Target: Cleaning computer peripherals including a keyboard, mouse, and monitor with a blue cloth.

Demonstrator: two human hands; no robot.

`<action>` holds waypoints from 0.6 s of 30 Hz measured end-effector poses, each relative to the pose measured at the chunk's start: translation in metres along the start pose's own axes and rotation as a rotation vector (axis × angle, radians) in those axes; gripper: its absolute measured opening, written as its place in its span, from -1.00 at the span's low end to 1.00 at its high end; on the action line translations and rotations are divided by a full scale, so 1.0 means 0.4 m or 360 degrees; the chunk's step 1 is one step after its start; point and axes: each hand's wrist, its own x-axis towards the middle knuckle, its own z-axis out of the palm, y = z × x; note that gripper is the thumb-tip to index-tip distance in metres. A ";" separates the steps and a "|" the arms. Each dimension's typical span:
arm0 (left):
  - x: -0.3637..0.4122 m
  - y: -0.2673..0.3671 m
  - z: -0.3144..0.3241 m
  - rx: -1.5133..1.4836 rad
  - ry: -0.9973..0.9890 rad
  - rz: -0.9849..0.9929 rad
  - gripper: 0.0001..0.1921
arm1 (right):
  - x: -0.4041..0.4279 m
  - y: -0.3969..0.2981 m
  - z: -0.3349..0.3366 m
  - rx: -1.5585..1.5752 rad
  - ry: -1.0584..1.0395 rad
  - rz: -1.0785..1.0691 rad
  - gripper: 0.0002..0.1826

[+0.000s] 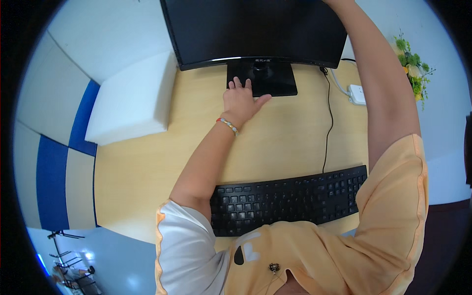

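My left hand (241,100) rests with its fingers spread on the front left part of the black monitor stand's base (276,86), thumb pointing right. It grips nothing. A beaded bracelet (228,125) is round that wrist. Above the base stands a black curved monitor (254,29), its screen dark. My right arm reaches up past the monitor's right side; only a bit of my right hand (337,3) shows at the top edge, and its fingers are out of view. A black keyboard (287,202) lies near my body, partly covered by my left arm and shirt.
A white foam-like block (129,99) stands at the desk's left. A black cable (327,129) runs from the keyboard towards the monitor. A white power strip (357,94) lies at the right beside my right arm, with artificial flowers (413,70) beyond. Blue and beige partition panels (53,180) border the left.
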 end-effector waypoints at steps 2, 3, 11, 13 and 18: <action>-0.036 -0.084 0.032 -0.0202 0.0187 0.0083 -0.17 | -0.058 0.019 -0.017 -0.0013 0.0097 -0.0047 -0.61; -0.050 -0.125 0.046 -0.0408 0.0362 0.0212 -0.23 | -0.100 0.040 -0.026 -0.0066 0.0047 0.0010 -0.56; -0.177 -0.192 0.034 -0.0465 0.0316 0.0315 -0.31 | -0.558 -0.137 -0.129 0.0455 -0.0843 0.0394 -0.40; -0.178 -0.190 0.025 -0.0500 0.0330 0.0321 -0.29 | -0.628 -0.245 -0.140 0.0522 -0.1120 0.0354 -0.45; -0.182 -0.178 0.009 -0.0355 0.0317 0.0344 -0.23 | -0.708 -0.353 -0.050 0.0498 -0.1075 0.0470 -0.57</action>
